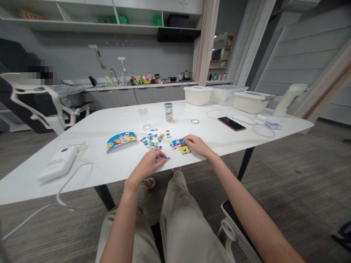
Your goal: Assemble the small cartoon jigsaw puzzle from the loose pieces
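My left hand (149, 164) rests on the white table (109, 120) with its fingers pinched on a small blue puzzle piece (167, 158). My right hand (196, 145) lies over a partly joined cluster of puzzle pieces (180, 145), fingers curled onto its edge. A scatter of several loose blue and yellow pieces (154, 139) lies just beyond both hands. To the left lies a curved picture card (121, 140) with cartoon print.
A clear cup (143, 117), a printed tube (168, 111) and a small lid (195, 121) stand farther back. A phone (231, 123), cables and white bins (197, 95) sit at the right. A white device (59, 163) with a cable lies left. A person reclines in a chair at far left.
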`<state>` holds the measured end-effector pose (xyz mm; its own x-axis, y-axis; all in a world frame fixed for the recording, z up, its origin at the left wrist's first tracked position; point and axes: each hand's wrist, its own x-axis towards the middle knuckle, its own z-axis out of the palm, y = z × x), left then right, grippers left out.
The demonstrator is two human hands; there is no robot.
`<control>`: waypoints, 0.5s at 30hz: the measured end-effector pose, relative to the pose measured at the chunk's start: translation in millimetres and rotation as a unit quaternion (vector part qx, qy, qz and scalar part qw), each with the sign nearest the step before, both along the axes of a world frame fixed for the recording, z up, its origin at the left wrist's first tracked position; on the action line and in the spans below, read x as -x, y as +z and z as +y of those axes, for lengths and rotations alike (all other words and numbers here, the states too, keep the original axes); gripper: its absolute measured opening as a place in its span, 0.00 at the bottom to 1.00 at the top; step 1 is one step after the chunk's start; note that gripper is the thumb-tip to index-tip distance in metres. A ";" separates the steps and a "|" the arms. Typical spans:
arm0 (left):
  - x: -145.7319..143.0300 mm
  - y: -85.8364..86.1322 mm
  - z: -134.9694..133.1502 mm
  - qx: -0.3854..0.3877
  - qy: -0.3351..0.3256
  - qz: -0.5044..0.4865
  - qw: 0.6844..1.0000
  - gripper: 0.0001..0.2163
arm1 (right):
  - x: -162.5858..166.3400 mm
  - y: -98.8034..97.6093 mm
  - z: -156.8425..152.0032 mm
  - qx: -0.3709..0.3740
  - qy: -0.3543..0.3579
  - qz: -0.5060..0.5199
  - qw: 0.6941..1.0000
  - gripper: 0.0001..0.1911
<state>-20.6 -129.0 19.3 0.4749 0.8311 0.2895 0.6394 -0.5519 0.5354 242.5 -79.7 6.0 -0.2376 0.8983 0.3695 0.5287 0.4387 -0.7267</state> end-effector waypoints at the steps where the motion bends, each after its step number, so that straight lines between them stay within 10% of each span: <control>1: 0.0 0.3 0.4 0.005 -0.003 0.002 1.000 0.08 | 0.2 0.0 0.0 0.000 0.000 -0.002 1.000 0.12; 15: -40.6 -7.0 6.9 -0.040 -0.009 -0.006 0.999 0.06 | -0.1 -4.2 5.2 -0.023 0.002 -0.025 0.999 0.12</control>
<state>19.9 -122.1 12.3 0.4860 0.7964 0.3599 0.6227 -0.6045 0.4968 242.6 -74.5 1.8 -0.2607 0.8794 0.3984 0.5626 0.4737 -0.6775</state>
